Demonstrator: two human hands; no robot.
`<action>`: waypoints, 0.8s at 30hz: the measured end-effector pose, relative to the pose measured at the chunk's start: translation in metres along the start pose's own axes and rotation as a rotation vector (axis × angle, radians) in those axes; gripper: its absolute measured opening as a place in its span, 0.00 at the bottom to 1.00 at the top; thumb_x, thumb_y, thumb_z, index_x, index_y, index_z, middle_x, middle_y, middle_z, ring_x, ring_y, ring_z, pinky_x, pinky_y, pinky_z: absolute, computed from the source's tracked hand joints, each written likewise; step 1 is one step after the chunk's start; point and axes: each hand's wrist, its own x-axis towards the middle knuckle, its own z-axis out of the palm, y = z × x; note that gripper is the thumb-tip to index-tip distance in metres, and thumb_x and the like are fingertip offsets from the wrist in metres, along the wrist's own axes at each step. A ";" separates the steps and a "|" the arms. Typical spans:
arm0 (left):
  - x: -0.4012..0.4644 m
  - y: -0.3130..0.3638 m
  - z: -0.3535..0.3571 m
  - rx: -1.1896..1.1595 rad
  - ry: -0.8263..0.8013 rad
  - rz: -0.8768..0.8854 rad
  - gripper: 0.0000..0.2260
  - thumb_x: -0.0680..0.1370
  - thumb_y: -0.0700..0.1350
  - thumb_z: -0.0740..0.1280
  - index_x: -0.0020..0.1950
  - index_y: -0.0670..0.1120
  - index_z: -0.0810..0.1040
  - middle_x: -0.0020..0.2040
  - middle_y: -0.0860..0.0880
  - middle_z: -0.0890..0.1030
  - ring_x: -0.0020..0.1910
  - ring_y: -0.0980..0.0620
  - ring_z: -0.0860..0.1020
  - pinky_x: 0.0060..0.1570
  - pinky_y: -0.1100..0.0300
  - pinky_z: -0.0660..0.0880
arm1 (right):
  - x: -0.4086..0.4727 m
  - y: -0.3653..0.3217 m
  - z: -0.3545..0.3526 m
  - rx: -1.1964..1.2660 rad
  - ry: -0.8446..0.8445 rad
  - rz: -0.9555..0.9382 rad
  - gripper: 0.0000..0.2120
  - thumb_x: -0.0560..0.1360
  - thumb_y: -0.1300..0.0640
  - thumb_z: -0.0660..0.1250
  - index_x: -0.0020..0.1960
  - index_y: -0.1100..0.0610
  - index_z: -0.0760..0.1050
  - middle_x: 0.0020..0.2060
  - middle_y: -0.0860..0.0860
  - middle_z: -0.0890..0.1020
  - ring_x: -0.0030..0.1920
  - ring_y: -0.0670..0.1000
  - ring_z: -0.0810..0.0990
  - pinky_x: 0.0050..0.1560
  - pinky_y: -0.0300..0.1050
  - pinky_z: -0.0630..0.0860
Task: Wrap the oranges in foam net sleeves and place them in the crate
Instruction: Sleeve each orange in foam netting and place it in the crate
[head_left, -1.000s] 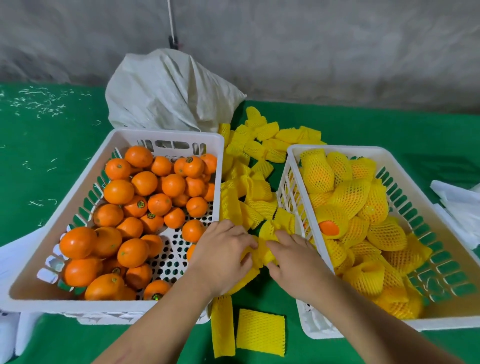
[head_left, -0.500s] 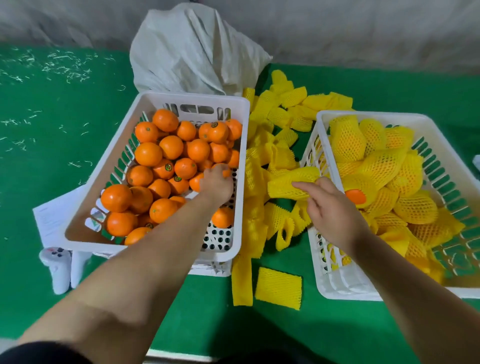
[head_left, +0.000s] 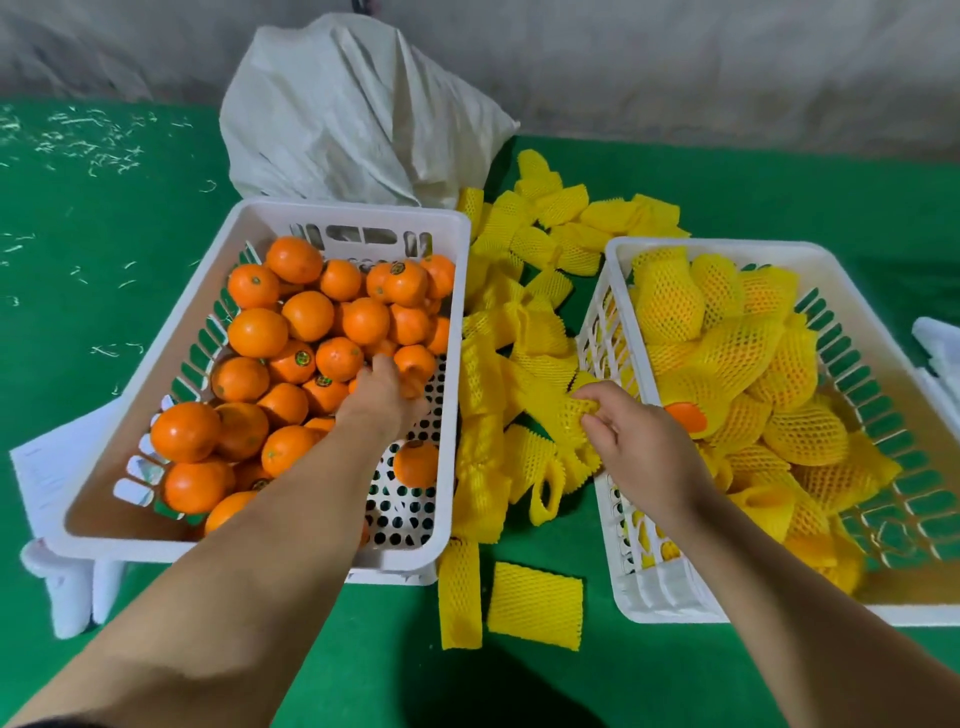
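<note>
The white crate (head_left: 358, 214) on the left holds several bare oranges (head_left: 309, 316). My left hand (head_left: 382, 397) reaches into it, and its fingers curl over one orange (head_left: 415, 364) near the crate's right wall. Between the two crates, my right hand (head_left: 639, 447) pinches a yellow foam net sleeve (head_left: 558, 410) and holds it just above the sleeve pile (head_left: 519, 322). The white crate (head_left: 711, 248) on the right is filled with several sleeved oranges (head_left: 670, 304); one of them shows bare orange skin (head_left: 685, 418) beside my right wrist.
A white sack (head_left: 353, 114) lies behind the crates on the green table (head_left: 104, 260). Two flat sleeves (head_left: 535, 605) lie near the front edge. White paper (head_left: 47, 467) sticks out under the left crate, and white items (head_left: 940, 348) sit at the right edge.
My left hand left the sleeve pile, went into the left crate and closed over an orange. My right hand lifted one sleeve from the pile and still holds it.
</note>
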 end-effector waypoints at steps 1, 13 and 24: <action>-0.001 -0.001 -0.004 -0.085 0.117 0.067 0.30 0.81 0.54 0.70 0.77 0.45 0.62 0.71 0.41 0.68 0.64 0.37 0.75 0.52 0.45 0.75 | -0.001 0.000 0.000 0.012 0.017 -0.010 0.11 0.81 0.57 0.67 0.62 0.56 0.79 0.28 0.43 0.73 0.26 0.47 0.72 0.25 0.43 0.66; -0.132 0.062 -0.001 -0.936 -0.135 0.633 0.21 0.74 0.57 0.70 0.66 0.58 0.77 0.68 0.53 0.68 0.66 0.60 0.72 0.58 0.58 0.76 | -0.003 -0.009 -0.002 0.040 0.127 0.057 0.18 0.80 0.46 0.50 0.32 0.45 0.56 0.22 0.45 0.62 0.23 0.45 0.62 0.26 0.42 0.53; -0.127 0.052 -0.007 -0.759 -0.482 0.798 0.23 0.72 0.58 0.70 0.67 0.56 0.79 0.77 0.58 0.70 0.74 0.55 0.71 0.69 0.48 0.75 | -0.003 -0.011 -0.002 0.029 0.188 0.059 0.22 0.83 0.43 0.58 0.32 0.45 0.60 0.22 0.45 0.65 0.23 0.45 0.66 0.24 0.42 0.57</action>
